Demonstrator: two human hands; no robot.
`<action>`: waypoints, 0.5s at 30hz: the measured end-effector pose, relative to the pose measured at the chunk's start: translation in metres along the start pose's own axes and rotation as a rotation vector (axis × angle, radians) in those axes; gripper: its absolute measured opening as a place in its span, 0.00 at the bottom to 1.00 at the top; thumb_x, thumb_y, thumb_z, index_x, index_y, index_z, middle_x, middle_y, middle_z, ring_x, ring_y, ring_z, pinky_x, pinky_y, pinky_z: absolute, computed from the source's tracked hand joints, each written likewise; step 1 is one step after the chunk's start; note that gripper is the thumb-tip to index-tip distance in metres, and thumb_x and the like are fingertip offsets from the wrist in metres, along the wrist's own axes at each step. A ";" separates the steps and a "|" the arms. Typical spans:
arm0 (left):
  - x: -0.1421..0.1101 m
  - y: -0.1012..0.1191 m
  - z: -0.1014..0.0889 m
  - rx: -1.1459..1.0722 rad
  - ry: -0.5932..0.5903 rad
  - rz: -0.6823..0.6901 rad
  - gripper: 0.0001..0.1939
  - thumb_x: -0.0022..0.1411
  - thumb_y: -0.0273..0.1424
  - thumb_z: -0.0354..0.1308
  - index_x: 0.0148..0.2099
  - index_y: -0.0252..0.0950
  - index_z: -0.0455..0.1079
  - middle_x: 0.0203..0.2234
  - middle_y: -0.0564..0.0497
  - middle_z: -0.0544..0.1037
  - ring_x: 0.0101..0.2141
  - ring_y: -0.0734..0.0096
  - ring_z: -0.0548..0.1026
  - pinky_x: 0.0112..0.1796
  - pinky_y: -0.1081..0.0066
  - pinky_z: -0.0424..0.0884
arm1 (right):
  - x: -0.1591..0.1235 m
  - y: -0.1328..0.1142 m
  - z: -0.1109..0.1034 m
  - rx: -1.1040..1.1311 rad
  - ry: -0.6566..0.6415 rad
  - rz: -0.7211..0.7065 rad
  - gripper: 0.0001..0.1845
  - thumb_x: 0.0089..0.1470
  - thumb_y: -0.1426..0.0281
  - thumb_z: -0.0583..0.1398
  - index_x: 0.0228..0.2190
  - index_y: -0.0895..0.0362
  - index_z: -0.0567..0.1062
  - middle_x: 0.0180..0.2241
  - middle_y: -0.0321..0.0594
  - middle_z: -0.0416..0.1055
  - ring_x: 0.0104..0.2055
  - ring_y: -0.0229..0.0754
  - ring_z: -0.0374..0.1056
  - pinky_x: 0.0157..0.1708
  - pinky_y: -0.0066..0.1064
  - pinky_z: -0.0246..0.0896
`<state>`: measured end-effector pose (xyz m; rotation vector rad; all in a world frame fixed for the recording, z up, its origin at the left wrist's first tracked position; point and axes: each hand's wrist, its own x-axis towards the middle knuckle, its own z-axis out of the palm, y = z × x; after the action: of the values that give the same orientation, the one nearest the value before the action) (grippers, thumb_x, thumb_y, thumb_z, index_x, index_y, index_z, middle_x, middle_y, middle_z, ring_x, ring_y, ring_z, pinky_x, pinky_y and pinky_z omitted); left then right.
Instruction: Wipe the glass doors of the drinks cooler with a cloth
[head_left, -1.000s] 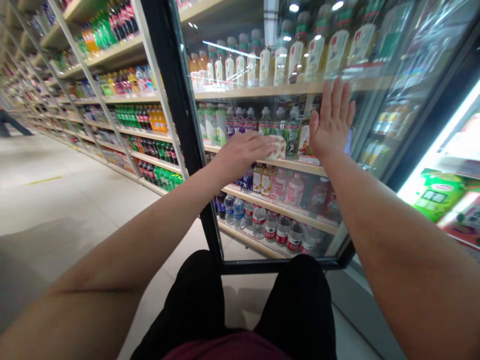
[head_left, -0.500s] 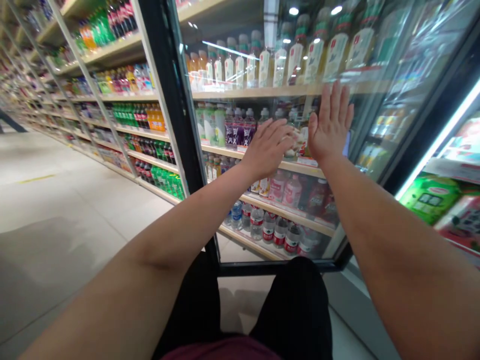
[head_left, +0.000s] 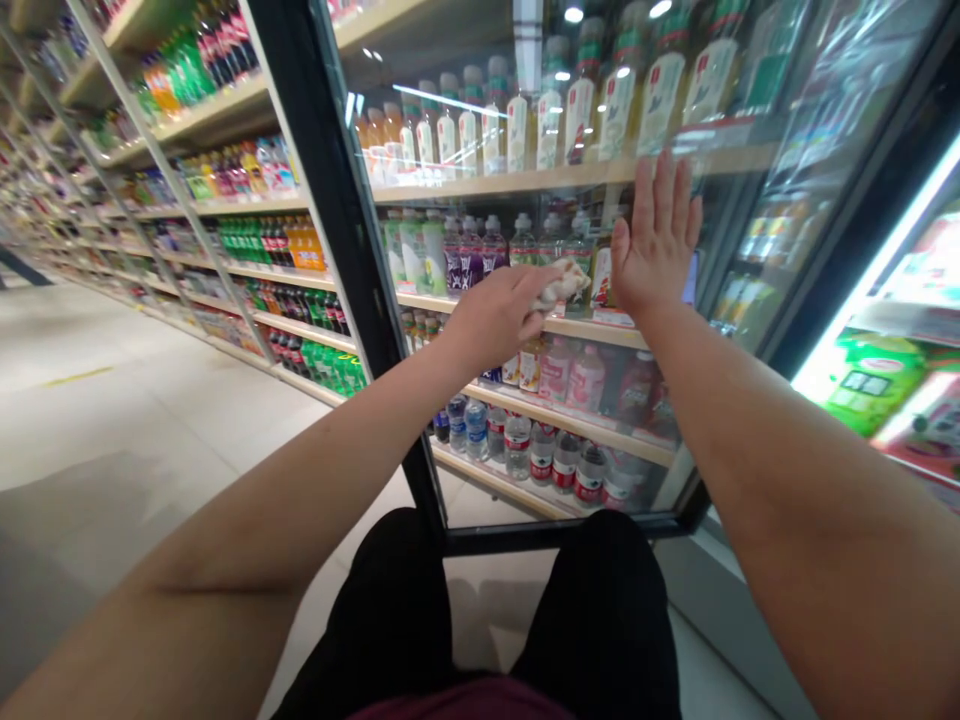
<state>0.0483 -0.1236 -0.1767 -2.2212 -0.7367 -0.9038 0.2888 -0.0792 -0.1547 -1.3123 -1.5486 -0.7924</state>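
Note:
A glass door (head_left: 720, 400) in a black frame stands open in front of me. My left hand (head_left: 495, 318) is closed on a crumpled, pale patterned cloth (head_left: 562, 286) and holds it at the middle of the pane. Farther right, my right hand (head_left: 656, 240) lies flat against the glass with its fingers stretched out and holds nothing. Behind the pane, shelves carry rows of drink bottles (head_left: 581, 110), with pink bottles (head_left: 585, 378) and water bottles (head_left: 566, 460) lower down.
On the left a long rack of drinks (head_left: 277, 240) runs into the distance beside the pale floor (head_left: 150, 400). Lit cooler shelves with a green package (head_left: 874, 380) are at the right. The door's lower frame (head_left: 555, 537) lies just in front of my knees (head_left: 405, 600).
My left hand has moved left and slightly down across the glass, and the cloth in it now shows clearly. The right hand stays pressed on the pane. The view has shifted slightly.

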 end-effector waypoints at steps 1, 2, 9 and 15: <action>0.004 0.008 -0.006 -0.019 -0.012 -0.079 0.21 0.69 0.23 0.55 0.62 0.34 0.71 0.52 0.44 0.81 0.48 0.55 0.80 0.48 0.61 0.78 | 0.000 0.000 0.000 -0.005 0.000 0.000 0.39 0.71 0.57 0.39 0.76 0.59 0.49 0.78 0.39 0.39 0.81 0.47 0.31 0.78 0.51 0.27; 0.008 0.015 -0.011 -0.020 -0.035 -0.147 0.19 0.70 0.25 0.55 0.61 0.36 0.71 0.47 0.46 0.83 0.43 0.56 0.81 0.43 0.63 0.78 | 0.000 0.000 0.000 -0.006 0.004 0.002 0.39 0.71 0.57 0.39 0.76 0.59 0.49 0.78 0.39 0.39 0.81 0.47 0.31 0.78 0.51 0.27; 0.024 0.013 0.000 0.190 0.062 -0.138 0.14 0.72 0.29 0.59 0.57 0.36 0.75 0.50 0.39 0.80 0.54 0.44 0.76 0.54 0.51 0.73 | 0.000 0.002 0.002 -0.014 0.021 -0.010 0.38 0.71 0.58 0.40 0.76 0.59 0.49 0.78 0.40 0.40 0.81 0.46 0.32 0.78 0.51 0.28; 0.004 0.008 0.049 0.200 0.081 0.076 0.24 0.79 0.24 0.43 0.72 0.35 0.63 0.72 0.43 0.62 0.72 0.53 0.57 0.69 0.52 0.59 | 0.001 0.002 0.003 0.002 0.010 0.008 0.38 0.71 0.57 0.39 0.76 0.53 0.49 0.78 0.35 0.38 0.81 0.45 0.31 0.78 0.54 0.28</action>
<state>0.0761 -0.0929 -0.2046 -2.0121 -0.6702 -0.8392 0.2901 -0.0756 -0.1554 -1.3103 -1.5352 -0.7909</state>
